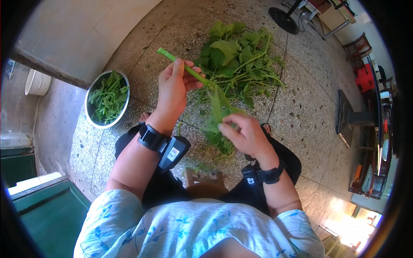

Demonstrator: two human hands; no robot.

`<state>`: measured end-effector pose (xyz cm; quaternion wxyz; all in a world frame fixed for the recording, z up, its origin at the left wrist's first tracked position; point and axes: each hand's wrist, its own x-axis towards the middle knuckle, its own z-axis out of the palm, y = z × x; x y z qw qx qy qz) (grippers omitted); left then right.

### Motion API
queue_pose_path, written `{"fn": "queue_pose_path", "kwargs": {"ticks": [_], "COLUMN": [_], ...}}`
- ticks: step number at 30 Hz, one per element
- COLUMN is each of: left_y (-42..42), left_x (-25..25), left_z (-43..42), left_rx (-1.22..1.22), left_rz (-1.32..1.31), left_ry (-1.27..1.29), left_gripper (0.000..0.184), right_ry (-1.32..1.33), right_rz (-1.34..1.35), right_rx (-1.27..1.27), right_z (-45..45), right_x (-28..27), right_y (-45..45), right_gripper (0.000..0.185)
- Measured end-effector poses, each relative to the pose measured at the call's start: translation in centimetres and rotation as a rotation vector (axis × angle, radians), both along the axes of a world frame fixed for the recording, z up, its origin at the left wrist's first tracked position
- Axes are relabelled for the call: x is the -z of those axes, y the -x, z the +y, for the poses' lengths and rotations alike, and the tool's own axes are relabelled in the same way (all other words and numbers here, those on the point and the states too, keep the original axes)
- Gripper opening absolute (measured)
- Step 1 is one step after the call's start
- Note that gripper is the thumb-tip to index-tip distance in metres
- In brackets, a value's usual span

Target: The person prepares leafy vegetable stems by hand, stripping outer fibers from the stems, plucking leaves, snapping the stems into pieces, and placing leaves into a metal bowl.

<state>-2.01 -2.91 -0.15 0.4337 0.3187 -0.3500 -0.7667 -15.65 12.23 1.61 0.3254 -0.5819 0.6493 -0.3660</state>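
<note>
My left hand point(176, 88) is closed round a thick green stem point(189, 70), whose cut end points up and left past the thumb. From the stem's lower right end, leafy green parts hang between my hands. My right hand point(247, 134) pinches with thumb and fingers at the edge of a leaf point(220, 103) on that stem. Beyond my hands a large heap of leafy vines point(241, 58) lies on the speckled floor. Smaller leaves and trimmings point(221, 144) lie below the held stem, between my feet.
A metal bowl point(127, 101) with cut greens stands on the floor at the left. A wooden stool point(206, 178) shows beneath me. Furniture with a red chair point(365, 79) is at the far right, and a white bucket point(38, 82) at the far left.
</note>
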Motion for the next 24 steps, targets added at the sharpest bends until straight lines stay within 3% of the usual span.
{"fn": "queue_pose_path", "kwargs": {"ticks": [7, 10, 13, 16, 22, 24], "left_y": [0.6, 0.5, 0.4, 0.2, -0.5, -0.3], "left_x": [0.0, -0.3, -0.3, -0.7, -0.6, -0.9], "left_z": [1.3, 1.9, 2.5, 2.9, 1.9, 2.0], "left_rx": [-0.047, -0.013, 0.065, 0.159, 0.145, 0.162], "left_rz": [-0.02, -0.016, -0.013, -0.005, -0.107, -0.021], "left_ry": [0.149, 0.193, 0.204, 0.249, 0.111, -0.111], "left_gripper": [0.03, 0.03, 0.029, 0.028, 0.026, 0.025], "right_ry": [0.025, 0.201, 0.413, 0.045, 0.159, 0.18], "right_rz": [0.035, 0.039, 0.22, -0.213, -0.25, -0.266], "right_rx": [0.248, 0.239, 0.223, -0.012, 0.001, 0.008], "right_z": [-2.0, -3.1, -3.8, -4.4, -4.1, -4.0], "right_x": [0.3, 0.9, 0.4, 1.1, 1.8, 1.7], "right_y": [0.5, 0.4, 0.3, -0.2, -2.5, -2.9], "right_gripper": [0.014, 0.016, 0.02, 0.02, 0.014, 0.014]}}
